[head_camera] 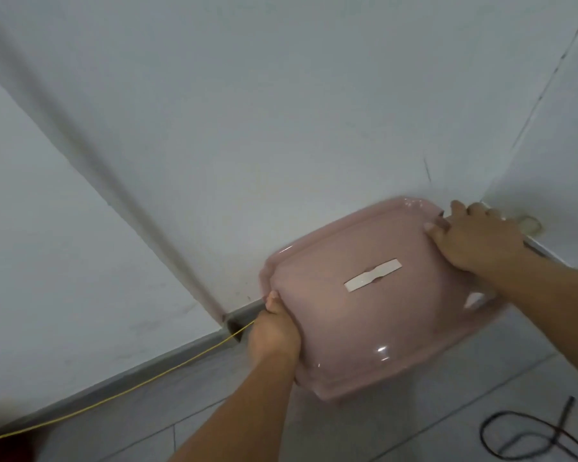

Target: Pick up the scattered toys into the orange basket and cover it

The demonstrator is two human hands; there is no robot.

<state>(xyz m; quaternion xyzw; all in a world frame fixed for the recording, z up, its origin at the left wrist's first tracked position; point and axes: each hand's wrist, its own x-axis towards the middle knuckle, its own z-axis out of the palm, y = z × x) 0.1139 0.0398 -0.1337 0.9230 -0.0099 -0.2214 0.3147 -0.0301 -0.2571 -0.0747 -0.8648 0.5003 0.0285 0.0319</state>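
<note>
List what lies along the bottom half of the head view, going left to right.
Thin yellow cord along the skirting → left hand → glossy pink plastic lid with white strip handle → right hand → looped black cable on the grey tiled floor.

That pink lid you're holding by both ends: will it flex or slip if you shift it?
The pink lid probably stays fairly stiff: it holds its domed shape between the left hand and right hand. Its glossy surface shows bright highlights, so it may be slippery. It looks like thin plastic, likely light for its size.
</note>
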